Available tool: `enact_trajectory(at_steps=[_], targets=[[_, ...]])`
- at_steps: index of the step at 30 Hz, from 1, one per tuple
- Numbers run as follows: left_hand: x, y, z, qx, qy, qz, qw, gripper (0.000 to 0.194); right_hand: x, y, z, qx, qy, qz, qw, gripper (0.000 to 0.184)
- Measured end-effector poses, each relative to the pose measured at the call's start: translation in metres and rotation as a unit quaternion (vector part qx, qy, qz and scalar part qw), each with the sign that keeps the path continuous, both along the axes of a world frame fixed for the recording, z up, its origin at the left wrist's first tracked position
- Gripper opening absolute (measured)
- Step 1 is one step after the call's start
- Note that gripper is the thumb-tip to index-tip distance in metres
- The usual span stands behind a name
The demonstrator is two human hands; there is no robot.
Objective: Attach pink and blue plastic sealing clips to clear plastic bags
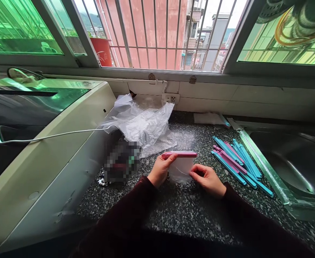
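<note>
My left hand is closed around the left end of a pink bag sealing clip, thumb on top. From the clip hangs a small clear plastic bag, and my right hand pinches its right edge. Whether the clip is fully snapped along the bag cannot be made out. To the right, a loose pile of blue sealing clips and pink sealing clips lies on the speckled counter.
Crumpled clear plastic bags lie at the back, beside a blurred-out dark item. A large pale appliance with a white cable stands left. A metal sink is right. Behind are a wall socket and a barred window.
</note>
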State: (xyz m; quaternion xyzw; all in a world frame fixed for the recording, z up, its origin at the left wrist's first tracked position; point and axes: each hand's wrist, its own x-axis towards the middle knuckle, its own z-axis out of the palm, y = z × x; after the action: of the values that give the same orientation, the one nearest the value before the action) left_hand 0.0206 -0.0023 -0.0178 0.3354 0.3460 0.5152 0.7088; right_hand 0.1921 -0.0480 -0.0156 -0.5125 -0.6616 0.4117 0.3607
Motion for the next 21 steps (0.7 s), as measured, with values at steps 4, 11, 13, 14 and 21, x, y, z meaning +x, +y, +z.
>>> enact_trajectory(at_steps=[4, 11, 13, 14, 21], targets=[[0.000, 0.001, 0.001, 0.005, 0.002, 0.010, 1.000, 0.038, 0.004, -0.001, -0.002, 0.050, -0.035, -0.032, 0.998, 0.021], [0.001, 0.000, -0.004, 0.033, 0.063, -0.054, 0.996, 0.037, 0.020, 0.002, 0.000, 0.273, -0.167, -0.101, 0.942, 0.022], [0.003, -0.001, -0.005, 0.026, 0.065, -0.077, 0.995, 0.038, 0.021, 0.001, 0.004, 0.335, -0.238, -0.082, 0.908, 0.015], [0.005, -0.001, -0.005, 0.016, 0.061, -0.090, 0.994, 0.040, 0.022, 0.000, 0.007, 0.352, -0.271, -0.075, 0.893, 0.014], [0.039, 0.030, 0.013, 0.027, 0.057, -0.144, 0.987, 0.041, 0.048, 0.020, 0.049, 0.288, -0.484, -0.073, 0.823, 0.019]])
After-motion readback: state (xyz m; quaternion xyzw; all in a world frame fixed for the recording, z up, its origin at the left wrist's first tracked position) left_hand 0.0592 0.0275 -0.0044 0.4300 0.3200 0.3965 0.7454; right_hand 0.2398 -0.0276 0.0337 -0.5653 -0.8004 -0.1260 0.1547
